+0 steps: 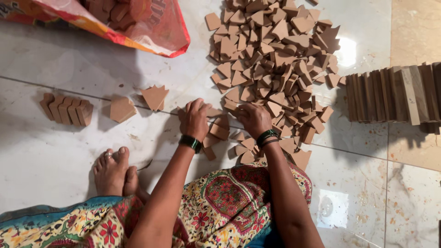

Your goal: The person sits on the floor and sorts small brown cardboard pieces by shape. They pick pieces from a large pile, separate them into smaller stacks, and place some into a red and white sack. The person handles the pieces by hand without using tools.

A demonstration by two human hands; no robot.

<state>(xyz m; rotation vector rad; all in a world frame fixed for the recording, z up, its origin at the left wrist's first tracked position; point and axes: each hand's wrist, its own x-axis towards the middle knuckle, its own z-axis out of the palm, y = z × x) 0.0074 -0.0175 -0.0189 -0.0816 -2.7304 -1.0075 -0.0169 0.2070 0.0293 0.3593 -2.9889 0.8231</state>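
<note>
We rest the left hand (195, 118) palm down on a few flat brown wooden pieces (219, 130) at the near edge of the heap, fingers curled over them and pressed together; whether any single piece is pinched we cannot tell, as the fingers hide the contact. The right hand (253, 118) lies just beside it, fingers bent down onto neighbouring pieces of the same kind, its grip likewise hidden from above. Both wrists carry dark bangles.

Beyond the hands, the main loose heap (275, 50) of pointed, house-shaped pieces spreads across the white tiled floor (55, 160), unsorted and large. To the left we see what appears sorted: a short row of pieces standing on edge (66, 109), touching one another, then a small flat stack (121, 109) and a second small stack (155, 96), each set apart. To the right stands a long packed row of wooden blocks (395, 94). An orange sack (151, 27) at the top holds more pieces.

We judge the sorting to be at an early stage: only small groups are arranged, while most pieces remain loose.
</note>
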